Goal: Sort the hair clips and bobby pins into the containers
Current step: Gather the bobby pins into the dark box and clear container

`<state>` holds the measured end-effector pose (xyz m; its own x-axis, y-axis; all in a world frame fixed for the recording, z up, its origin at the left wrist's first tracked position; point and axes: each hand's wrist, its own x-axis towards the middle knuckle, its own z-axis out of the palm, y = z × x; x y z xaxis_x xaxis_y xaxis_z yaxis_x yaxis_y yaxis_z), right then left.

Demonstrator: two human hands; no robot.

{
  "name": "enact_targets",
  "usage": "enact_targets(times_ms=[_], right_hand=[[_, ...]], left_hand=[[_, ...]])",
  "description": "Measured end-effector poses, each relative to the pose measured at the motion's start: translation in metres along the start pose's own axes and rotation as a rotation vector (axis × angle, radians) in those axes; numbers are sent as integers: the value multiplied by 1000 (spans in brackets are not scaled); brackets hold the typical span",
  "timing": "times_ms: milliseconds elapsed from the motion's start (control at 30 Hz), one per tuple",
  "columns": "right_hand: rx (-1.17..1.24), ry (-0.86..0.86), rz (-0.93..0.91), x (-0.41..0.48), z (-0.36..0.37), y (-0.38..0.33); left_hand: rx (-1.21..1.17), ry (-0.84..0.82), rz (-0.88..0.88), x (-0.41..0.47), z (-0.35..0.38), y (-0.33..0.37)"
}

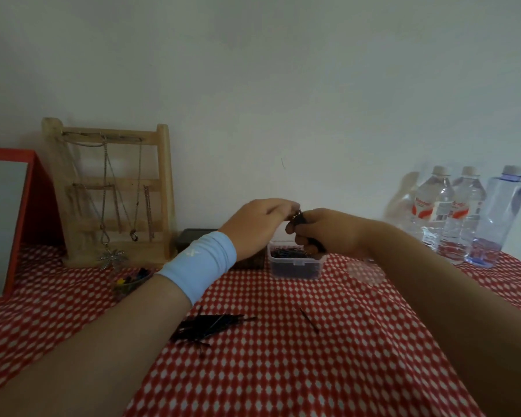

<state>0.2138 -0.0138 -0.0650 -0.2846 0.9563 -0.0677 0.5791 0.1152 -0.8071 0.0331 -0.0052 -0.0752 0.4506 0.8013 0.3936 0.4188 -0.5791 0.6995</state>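
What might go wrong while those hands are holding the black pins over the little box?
Both hands, left hand and right hand, pinch a bunch of bobby pins above the clear plastic container, so some may slip and land on the checked tablecloth. The left forearm passes right by the loose pile of bobby pins and might scatter it. One stray pin lies apart and is easy to forget.

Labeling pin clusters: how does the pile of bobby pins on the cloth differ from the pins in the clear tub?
The loose pile of bobby pins lies fanned out on the checked tablecloth, near the camera; the pins in the clear tub are contained, farther back, below both hands. The pile is untouched; the right hand holds dark pins above the tub, with the left hand meeting it. Both groups look dark and thin.
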Motion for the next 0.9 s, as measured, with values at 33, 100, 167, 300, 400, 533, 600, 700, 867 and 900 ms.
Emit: enact_targets(times_ms=[33,100,167,300,400,533,600,700,867,900], right_hand=[[-52,-3,2,5,-3,0],[-183,18,-18,18,-7,3],[-417,55,-50,35,-12,9],[-657,55,-62,62,-16,26],[-726,100,-91,71,-13,40],[-746,149,-192,72,-7,55],[-704,166,-231,72,-5,56],[-601,185,-214,70,-13,56],[-463,225,-155,61,-33,62],[-478,227,-141,60,-35,65]], left_hand=[[-10,25,-9,5,-3,-2],[50,37,-15,14,-8,-9],[176,1,-27,23,-8,-17],[272,-58,-92,37,1,-37],[278,-58,-132,41,7,-53],[410,-107,-141,45,17,-67],[458,-125,-118,44,20,-68],[458,-156,-58,42,28,-66],[484,-248,-35,42,36,-71],[546,-297,-30,43,38,-72]])
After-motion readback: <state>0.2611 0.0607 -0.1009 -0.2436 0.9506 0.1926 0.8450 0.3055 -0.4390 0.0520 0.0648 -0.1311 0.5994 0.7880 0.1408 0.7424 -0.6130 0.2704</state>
